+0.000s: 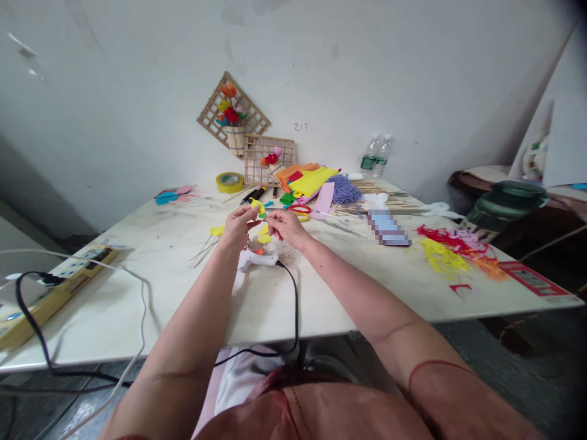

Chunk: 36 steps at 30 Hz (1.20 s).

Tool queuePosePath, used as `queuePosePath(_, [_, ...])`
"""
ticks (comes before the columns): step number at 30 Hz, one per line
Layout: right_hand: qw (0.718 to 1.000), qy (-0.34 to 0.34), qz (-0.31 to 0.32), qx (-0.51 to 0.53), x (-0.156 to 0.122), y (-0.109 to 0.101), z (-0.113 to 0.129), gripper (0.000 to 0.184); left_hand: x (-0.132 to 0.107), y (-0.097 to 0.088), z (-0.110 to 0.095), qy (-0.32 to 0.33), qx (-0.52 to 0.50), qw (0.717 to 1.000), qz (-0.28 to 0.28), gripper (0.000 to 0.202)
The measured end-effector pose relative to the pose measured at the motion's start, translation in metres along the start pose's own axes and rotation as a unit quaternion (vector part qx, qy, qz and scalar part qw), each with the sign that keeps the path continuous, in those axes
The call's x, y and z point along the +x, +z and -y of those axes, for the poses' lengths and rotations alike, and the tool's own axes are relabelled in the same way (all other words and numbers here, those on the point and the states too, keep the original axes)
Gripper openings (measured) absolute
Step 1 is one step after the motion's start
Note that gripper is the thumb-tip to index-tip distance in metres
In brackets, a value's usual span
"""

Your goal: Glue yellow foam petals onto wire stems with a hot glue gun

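Yellow paper flower (257, 205) partly covered by left hand (239, 225); whatever sits at right hand's (286, 227) fingertips, too small to tell. Phone (389, 228) pixelated, screen unreadable. Power strip (62, 286) cut off, left edge. Glue gun's black cord (296, 302) disappears behind left forearm (208, 299).

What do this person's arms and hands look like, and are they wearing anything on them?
Both the left hand and right hand are ungloved, and the forearms are bare, with no watch or bracelet visible. The right sleeve is short and rusty red. Any rings are too small to tell.
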State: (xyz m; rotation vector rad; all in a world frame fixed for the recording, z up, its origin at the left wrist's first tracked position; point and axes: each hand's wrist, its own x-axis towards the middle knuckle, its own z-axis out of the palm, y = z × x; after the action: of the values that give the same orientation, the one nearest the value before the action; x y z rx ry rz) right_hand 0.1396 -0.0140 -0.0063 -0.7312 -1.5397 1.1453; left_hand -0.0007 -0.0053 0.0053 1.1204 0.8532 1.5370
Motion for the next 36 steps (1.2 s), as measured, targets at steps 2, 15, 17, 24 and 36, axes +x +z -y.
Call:
queuePosePath(2, [1.000,0.002,-0.001,-0.008,0.000,0.000,0.001,0.014,-0.001,0.000,-0.002,-0.003,-0.009,1.000,0.005,0.029])
queuePosePath(15, [1.000,0.022,0.015,0.009,-0.002,0.002,0.003,0.014,-0.001,0.002,-0.002,0.013,-0.016,1.000,0.013,0.026])
queuePosePath(17, [0.999,0.025,0.021,0.027,-0.002,0.003,0.002,0.014,-0.001,0.003,-0.002,0.017,-0.014,1.000,0.009,0.026])
queuePosePath(24, [0.995,0.046,0.042,0.072,-0.002,0.002,0.001,0.013,-0.002,0.004,-0.004,0.020,-0.009,1.000,0.012,0.028])
queuePosePath(36, [0.983,0.117,0.059,0.128,-0.007,0.001,0.014,0.010,0.000,-0.001,-0.004,0.015,0.020,0.999,0.025,0.026])
